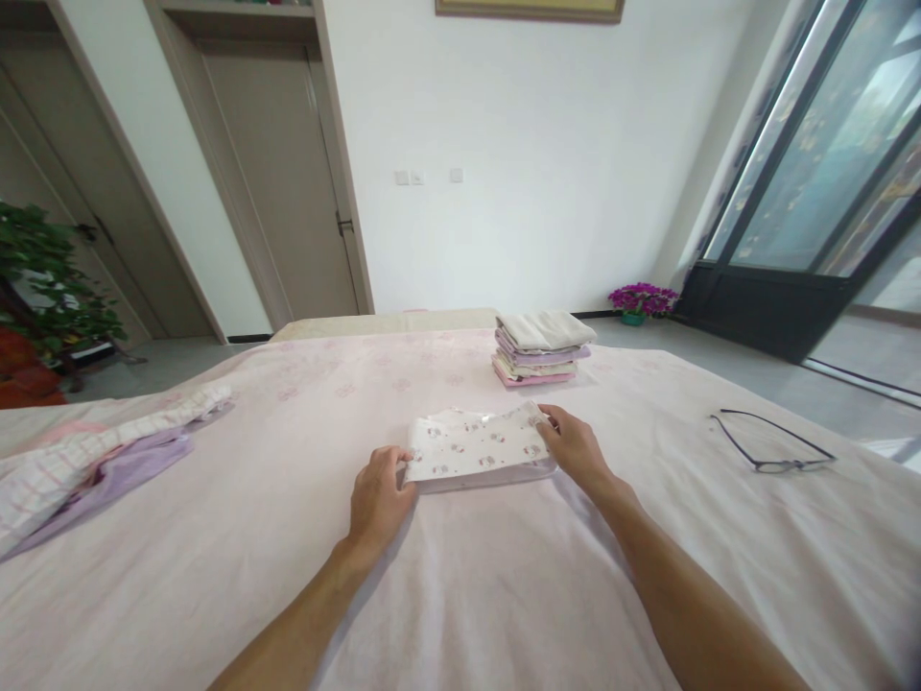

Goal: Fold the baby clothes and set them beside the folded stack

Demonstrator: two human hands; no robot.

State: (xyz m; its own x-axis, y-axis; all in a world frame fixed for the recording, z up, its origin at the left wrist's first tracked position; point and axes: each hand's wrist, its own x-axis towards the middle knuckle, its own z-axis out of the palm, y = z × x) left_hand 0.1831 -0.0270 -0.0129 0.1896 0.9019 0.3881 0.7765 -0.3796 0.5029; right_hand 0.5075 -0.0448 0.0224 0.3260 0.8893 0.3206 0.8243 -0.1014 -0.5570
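Note:
A folded white cloth with a small brownish print (475, 444) lies in front of me on the pink bedsheet (345, 595). Its near side shows a plain, pale lilac layer beneath the printed one. My left hand (380, 499) grips the left end, thumb and fingers closed on the edge. At the far right corner, my right hand (572, 443) pinches the fabric, and that corner is slightly raised. Just beyond it stands a stack of folded cloths (543, 347) in white, lilac, cream and pink. Parts of the fingertips are hidden by the fabric.
Black-framed glasses (781, 456) rest on the sheet at the right. Unfolded striped and lilac clothes (107, 470) lie in a heap at the left. Beyond the bed are a closed door (280, 182), a purple flowering plant (640, 299) and a leafy plant (50, 278).

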